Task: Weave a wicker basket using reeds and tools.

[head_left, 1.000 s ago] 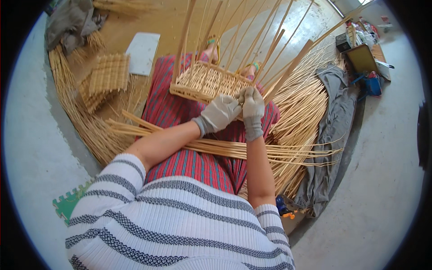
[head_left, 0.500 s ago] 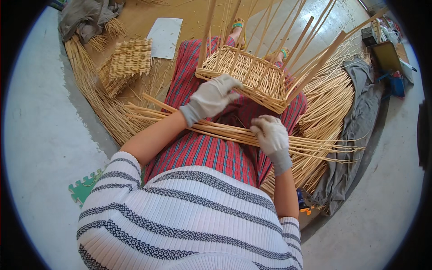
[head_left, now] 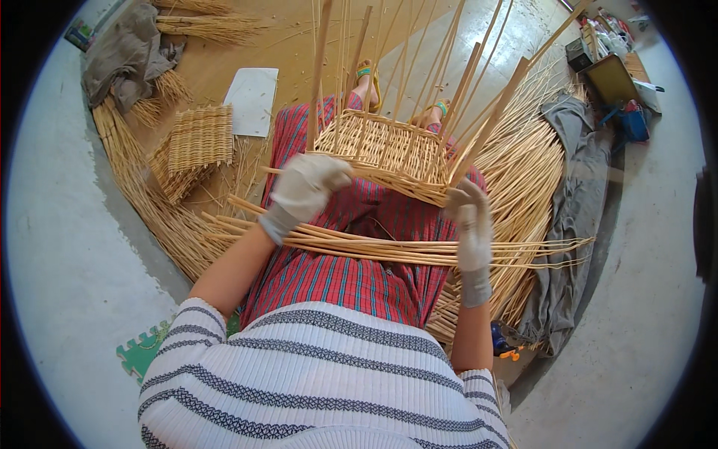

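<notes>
A wicker basket base (head_left: 378,153) with tall upright stakes rests on my knees, over red checked trousers. My gloved left hand (head_left: 307,191) is closed around a pale rod (head_left: 272,170) below the base's left front edge. My gloved right hand (head_left: 467,217) is raised near the base's right front corner; motion blurs its fingers, and its grip is unclear. A loose bundle of peeled rods (head_left: 389,248) lies crosswise on my lap below both hands.
Woven squares (head_left: 198,138), a white board (head_left: 253,101) and reed bundles (head_left: 142,179) lie at left. A large pile of rods (head_left: 516,187) on grey cloth is at right. Tools and containers (head_left: 613,82) stand beyond it. A green foam mat (head_left: 142,352) shows lower left.
Both hands left the basket's edge. The left moved leftward and now holds a rod; the right dropped toward the lap rods, then rose toward the base's corner. The view has also shifted.
</notes>
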Demonstrator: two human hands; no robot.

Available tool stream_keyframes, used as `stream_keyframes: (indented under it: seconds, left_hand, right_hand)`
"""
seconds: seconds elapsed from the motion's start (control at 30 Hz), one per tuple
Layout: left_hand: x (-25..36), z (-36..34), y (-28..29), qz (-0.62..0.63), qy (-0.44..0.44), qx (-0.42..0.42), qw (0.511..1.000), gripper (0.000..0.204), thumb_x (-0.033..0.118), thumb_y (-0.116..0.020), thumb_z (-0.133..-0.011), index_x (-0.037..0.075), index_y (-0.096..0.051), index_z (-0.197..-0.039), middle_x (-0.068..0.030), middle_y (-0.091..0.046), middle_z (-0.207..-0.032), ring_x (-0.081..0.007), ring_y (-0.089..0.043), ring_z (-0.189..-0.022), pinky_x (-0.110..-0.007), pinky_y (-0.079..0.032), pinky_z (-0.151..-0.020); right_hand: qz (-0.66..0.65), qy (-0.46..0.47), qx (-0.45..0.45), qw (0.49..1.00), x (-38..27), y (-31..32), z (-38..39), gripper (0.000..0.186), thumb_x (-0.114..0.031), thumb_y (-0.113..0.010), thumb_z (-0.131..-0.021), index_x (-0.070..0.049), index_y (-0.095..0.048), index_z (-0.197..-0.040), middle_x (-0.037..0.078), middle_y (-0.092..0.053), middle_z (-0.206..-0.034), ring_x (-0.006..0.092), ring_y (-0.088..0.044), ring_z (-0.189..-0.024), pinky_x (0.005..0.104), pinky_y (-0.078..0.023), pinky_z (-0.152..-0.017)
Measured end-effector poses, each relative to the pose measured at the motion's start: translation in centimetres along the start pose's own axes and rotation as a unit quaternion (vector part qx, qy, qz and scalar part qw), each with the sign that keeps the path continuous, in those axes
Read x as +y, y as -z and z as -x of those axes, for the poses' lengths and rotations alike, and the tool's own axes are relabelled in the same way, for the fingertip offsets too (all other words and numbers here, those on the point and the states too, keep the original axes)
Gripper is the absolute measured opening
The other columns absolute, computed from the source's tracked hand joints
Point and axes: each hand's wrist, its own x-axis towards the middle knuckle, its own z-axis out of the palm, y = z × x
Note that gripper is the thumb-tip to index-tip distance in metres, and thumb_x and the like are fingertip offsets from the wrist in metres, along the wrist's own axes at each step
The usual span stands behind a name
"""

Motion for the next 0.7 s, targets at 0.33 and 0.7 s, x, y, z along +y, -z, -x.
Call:
stream_keyframes:
  seconds: [0.33,0.7]
  left_hand:
    - [-0.6,0.3,-5.8,-0.157,0.017,0.022,0.987,0.05,0.014,-0.073,-0.081,0.01,-0.059,-0.129,-0.0122,-0.068,-0.118,-0.0277,-0.066,-0.102,-0.037,-0.051,-0.088]
    - [-3.0,0.7,-7.5,-0.247,-0.031,-0.034,0.968,0.043,0.011,-0.061,-0.09,0.009,-0.055,-0.132,-0.0064,-0.069,-0.106,-0.022,-0.067,-0.09,-0.034,-0.051,-0.081]
  right_hand:
    - [-0.152,0.044,0.167,0.973,0.8,5.3,0.9,0.01,-0.011,-0.058,-0.099,-0.004,-0.055,-0.106,0.016,-0.069,-0.1,0.0263,-0.071,-0.094,0.041,-0.064,-0.082]
    - [-0.189,-0.046,0.147,0.97,4.5,6.5,0.7,0.011,-0.012,-0.06,-0.098,-0.006,-0.054,-0.104,0.013,-0.07,-0.098,0.0267,-0.07,-0.1,0.0403,-0.063,-0.086]
